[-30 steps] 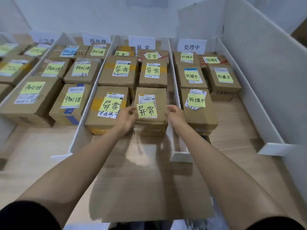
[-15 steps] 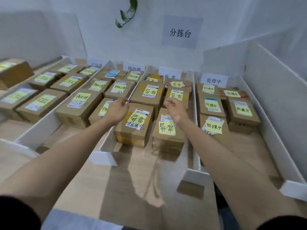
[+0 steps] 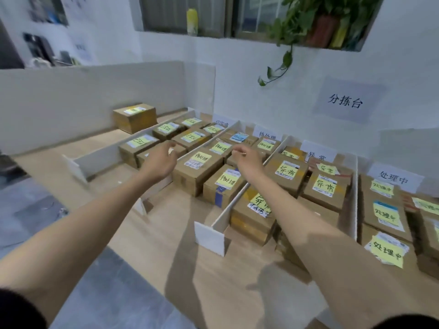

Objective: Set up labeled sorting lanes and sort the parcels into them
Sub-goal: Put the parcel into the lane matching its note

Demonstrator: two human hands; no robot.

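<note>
Far left, one lone box (image 3: 135,117) sits on the table (image 3: 213,286) outside the white dividers (image 3: 209,236). The left hand (image 3: 159,160) hangs over the leftmost lane and the right hand (image 3: 247,160) over the next one, both with fingers loosely curled, holding nothing. The parcels (image 3: 287,176) with yellow notes fill all four lanes out to the right.

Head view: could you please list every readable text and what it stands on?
"分拣台": wall sign.
"处理中": rightmost lane card; yellow note.
"异常": next lane card, partly hidden; parcel note.
"待处理": third lane card; box note.
Leftmost lane card, printed shipping labels: too blurred.
</note>
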